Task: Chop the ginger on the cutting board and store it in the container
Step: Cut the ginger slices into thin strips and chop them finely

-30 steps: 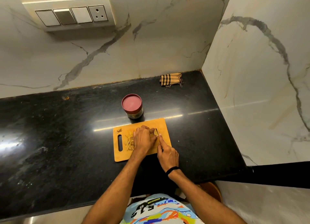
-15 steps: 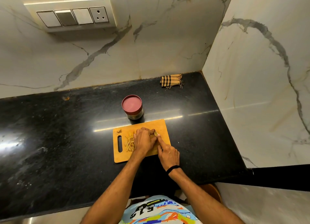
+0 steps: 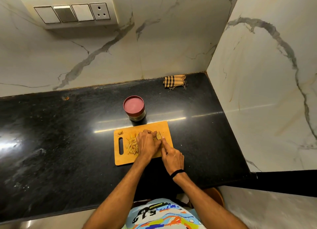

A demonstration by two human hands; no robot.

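A wooden cutting board [image 3: 164,127] lies on the black counter. On its left half sits a pile of thin ginger strips [image 3: 132,143]. My left hand [image 3: 147,143] is curled over a ginger piece [image 3: 157,136] and holds it down on the board. My right hand [image 3: 172,156] grips a knife [image 3: 160,134], forefinger stretched along its back, the blade set against the ginger. Most of the knife handle is hidden in the hand. Just behind the board stands a small container [image 3: 134,108] with its red lid on.
A folded checked cloth [image 3: 174,82] lies at the back right corner of the black counter [image 3: 51,134]. Marble walls close the back and the right side. A switch panel [image 3: 72,12] hangs on the back wall. A small scrap [image 3: 120,133] sits at the board's far left corner.
Both hands stay at the same spot on the board, with only small movement of the knife hand at the ginger. The view has shifted slightly.
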